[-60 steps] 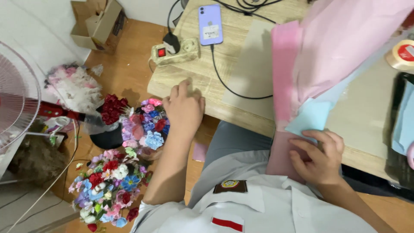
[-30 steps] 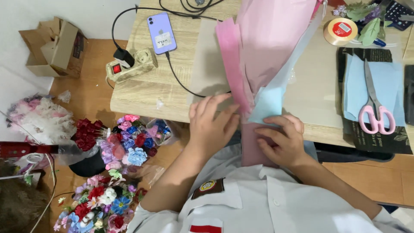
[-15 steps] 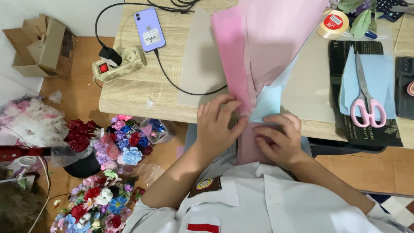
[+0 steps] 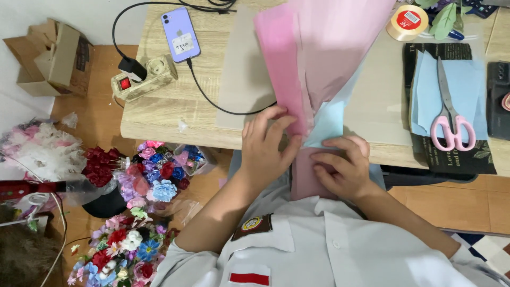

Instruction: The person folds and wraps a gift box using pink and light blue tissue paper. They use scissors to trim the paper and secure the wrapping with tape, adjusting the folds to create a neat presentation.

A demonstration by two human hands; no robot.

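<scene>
**Two hands gathering pink paper at the table's edge**

Head view: the left hand (image 4: 265, 146) presses its fingers (image 4: 284, 123), narrowly spread, onto the lower edge of the pink paper sheets (image 4: 313, 58), pinching a fold where the sheets narrow. The right hand (image 4: 342, 167) lies just beside it, fingers curled close over the paper's gathered lower part, which hangs off the front edge of the surface (image 4: 159, 114) toward the person's lap. The sheets are thin, matte and soft-creased, fanning wide toward the top; a pale blue paper (image 4: 329, 119) peeks out as a pointed corner between the two hands. The surface is light wood-grain.

To the right lie pink-handled scissors (image 4: 449, 114) on more light blue sheets, over a dark printed mat. A roll of tape (image 4: 406, 22) sits near the far edge. On the left, a purple phone (image 4: 180, 34) lies face down, its black cable curving toward the paper, beside a beige power strip (image 4: 143, 77). On the floor stand bunches of small fabric flowers (image 4: 154, 172) and a cardboard box (image 4: 50, 58).
</scene>
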